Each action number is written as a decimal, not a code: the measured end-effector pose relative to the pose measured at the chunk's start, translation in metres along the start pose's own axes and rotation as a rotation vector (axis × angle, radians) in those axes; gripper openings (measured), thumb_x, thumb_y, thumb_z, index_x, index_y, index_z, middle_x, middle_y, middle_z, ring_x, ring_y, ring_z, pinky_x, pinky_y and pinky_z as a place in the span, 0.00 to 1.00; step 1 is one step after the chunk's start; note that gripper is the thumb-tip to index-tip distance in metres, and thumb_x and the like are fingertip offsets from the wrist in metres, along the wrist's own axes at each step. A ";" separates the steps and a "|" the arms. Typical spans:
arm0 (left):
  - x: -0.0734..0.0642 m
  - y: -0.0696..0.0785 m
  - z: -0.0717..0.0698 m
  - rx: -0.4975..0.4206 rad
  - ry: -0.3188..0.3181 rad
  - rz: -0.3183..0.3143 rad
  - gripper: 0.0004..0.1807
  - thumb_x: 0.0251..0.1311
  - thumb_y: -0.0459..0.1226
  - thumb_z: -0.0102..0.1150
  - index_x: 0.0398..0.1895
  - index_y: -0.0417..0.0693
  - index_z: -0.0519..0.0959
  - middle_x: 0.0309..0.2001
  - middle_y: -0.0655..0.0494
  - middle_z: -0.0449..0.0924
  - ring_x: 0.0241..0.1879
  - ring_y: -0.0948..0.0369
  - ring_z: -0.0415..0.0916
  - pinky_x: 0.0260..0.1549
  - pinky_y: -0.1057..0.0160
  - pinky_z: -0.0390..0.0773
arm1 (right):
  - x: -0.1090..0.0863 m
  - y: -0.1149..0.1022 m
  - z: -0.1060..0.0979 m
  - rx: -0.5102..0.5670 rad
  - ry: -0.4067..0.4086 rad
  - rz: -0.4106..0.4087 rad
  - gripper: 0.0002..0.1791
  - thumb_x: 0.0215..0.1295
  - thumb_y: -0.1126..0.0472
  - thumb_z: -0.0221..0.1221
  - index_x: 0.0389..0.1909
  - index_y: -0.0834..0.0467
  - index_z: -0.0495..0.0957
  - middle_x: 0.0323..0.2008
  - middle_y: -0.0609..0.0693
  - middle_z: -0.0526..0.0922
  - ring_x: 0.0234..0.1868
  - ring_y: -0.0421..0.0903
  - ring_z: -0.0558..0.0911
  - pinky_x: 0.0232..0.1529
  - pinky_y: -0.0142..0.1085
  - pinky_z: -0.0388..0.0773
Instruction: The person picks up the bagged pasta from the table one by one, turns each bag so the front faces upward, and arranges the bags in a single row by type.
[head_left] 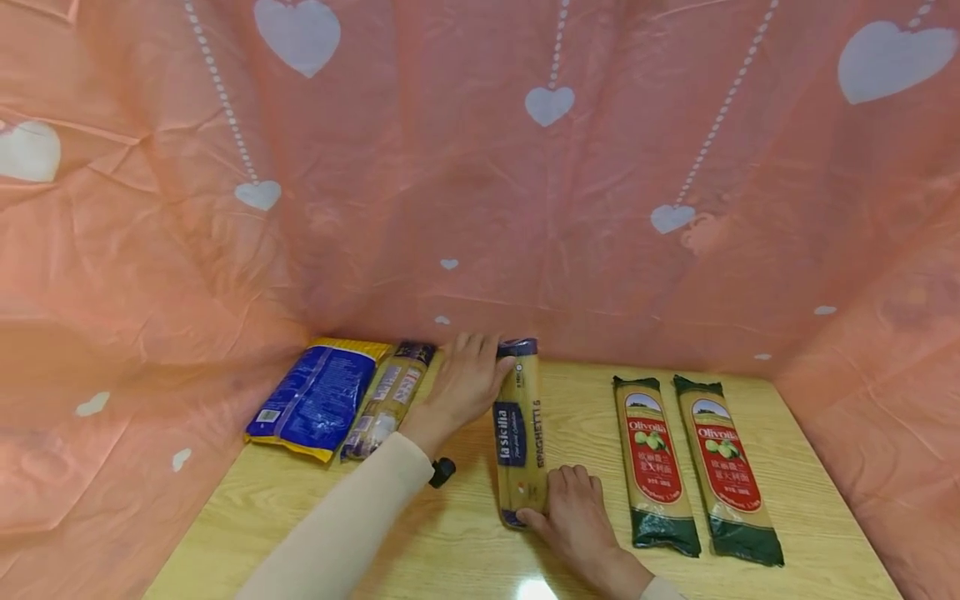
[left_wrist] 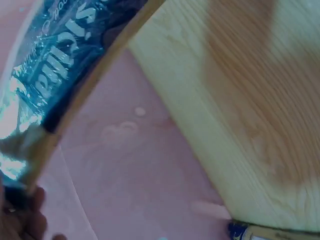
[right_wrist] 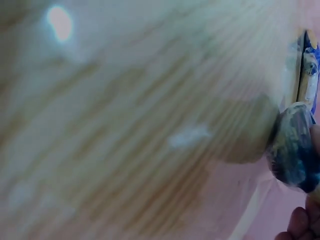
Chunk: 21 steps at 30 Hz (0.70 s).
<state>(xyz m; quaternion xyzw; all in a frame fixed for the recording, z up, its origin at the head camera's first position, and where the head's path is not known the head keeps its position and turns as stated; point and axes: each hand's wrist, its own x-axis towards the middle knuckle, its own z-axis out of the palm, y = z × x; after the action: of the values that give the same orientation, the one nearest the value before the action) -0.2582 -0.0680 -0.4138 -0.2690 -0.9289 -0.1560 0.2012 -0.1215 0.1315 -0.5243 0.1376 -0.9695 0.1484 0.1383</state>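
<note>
A spaghetti pack (head_left: 521,433) with a dark blue "la sicilia" label is held between both hands, slightly left of the right-hand packs. My left hand (head_left: 459,387) grips its far end, thumb across the front. At the near end, my right hand (head_left: 576,521) holds the lower corner, thumb on the front and fingers along the right side. The left wrist view has the shiny label side of the spaghetti pack (left_wrist: 65,60), with fingertips (left_wrist: 37,220) at its end. In the right wrist view, the pack's end (right_wrist: 295,150) appears beside curled fingers (right_wrist: 298,222).
To the left lie a blue and yellow pack (head_left: 318,400) and another spaghetti pack (head_left: 390,400), back side up. Two red-labelled Olivoila pasta packs (head_left: 657,467) (head_left: 727,471) lie at right. A pink heart-patterned sheet (head_left: 480,208) surrounds the wooden table (head_left: 585,400).
</note>
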 end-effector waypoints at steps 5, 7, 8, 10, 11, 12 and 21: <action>-0.001 -0.004 0.009 0.222 0.067 0.065 0.22 0.83 0.49 0.45 0.50 0.38 0.76 0.39 0.47 0.74 0.40 0.51 0.63 0.44 0.53 0.68 | -0.004 -0.002 -0.004 -0.072 0.048 -0.062 0.29 0.55 0.37 0.75 0.31 0.56 0.73 0.29 0.47 0.71 0.37 0.48 0.70 0.43 0.45 0.67; 0.000 -0.004 0.015 0.244 0.082 0.090 0.21 0.83 0.49 0.47 0.47 0.38 0.76 0.37 0.48 0.72 0.38 0.52 0.61 0.42 0.54 0.67 | -0.008 0.000 -0.008 -0.096 0.057 -0.079 0.29 0.55 0.37 0.74 0.29 0.55 0.71 0.28 0.47 0.69 0.36 0.47 0.68 0.41 0.45 0.66; 0.001 -0.004 0.018 0.248 0.091 0.103 0.20 0.83 0.48 0.47 0.46 0.38 0.76 0.37 0.48 0.72 0.38 0.52 0.61 0.42 0.54 0.67 | -0.010 0.001 -0.009 -0.107 0.061 -0.082 0.29 0.56 0.37 0.74 0.29 0.54 0.71 0.28 0.47 0.69 0.36 0.47 0.68 0.41 0.44 0.66; 0.004 -0.003 0.025 0.257 0.096 0.123 0.20 0.83 0.48 0.47 0.45 0.38 0.76 0.36 0.48 0.73 0.38 0.52 0.62 0.41 0.54 0.67 | -0.013 0.005 -0.013 -0.119 0.062 -0.080 0.29 0.56 0.37 0.74 0.28 0.54 0.70 0.28 0.47 0.68 0.36 0.47 0.68 0.40 0.44 0.65; 0.006 -0.001 0.028 0.260 0.089 0.130 0.20 0.83 0.48 0.46 0.45 0.39 0.76 0.36 0.48 0.73 0.38 0.52 0.62 0.41 0.54 0.67 | -0.015 0.006 -0.014 -0.123 0.060 -0.076 0.29 0.57 0.37 0.74 0.28 0.54 0.70 0.28 0.47 0.68 0.35 0.47 0.67 0.40 0.44 0.65; 0.008 0.000 0.032 0.262 0.082 0.137 0.20 0.83 0.48 0.46 0.45 0.39 0.76 0.36 0.48 0.73 0.38 0.52 0.63 0.41 0.54 0.68 | -0.016 0.008 -0.016 -0.127 0.055 -0.070 0.29 0.57 0.37 0.74 0.28 0.54 0.69 0.28 0.47 0.67 0.35 0.47 0.67 0.40 0.44 0.64; 0.035 0.021 0.065 0.249 -0.043 0.221 0.22 0.85 0.51 0.39 0.51 0.41 0.74 0.40 0.49 0.73 0.41 0.52 0.63 0.46 0.54 0.69 | -0.028 0.024 -0.022 -0.143 -0.008 0.020 0.27 0.61 0.37 0.70 0.30 0.55 0.71 0.29 0.47 0.67 0.36 0.48 0.68 0.40 0.43 0.63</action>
<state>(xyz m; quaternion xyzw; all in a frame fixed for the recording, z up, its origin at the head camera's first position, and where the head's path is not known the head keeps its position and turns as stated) -0.2921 -0.0097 -0.4506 -0.3456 -0.9099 -0.0107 0.2290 -0.0976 0.1674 -0.5189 0.1184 -0.9795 0.0798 0.1423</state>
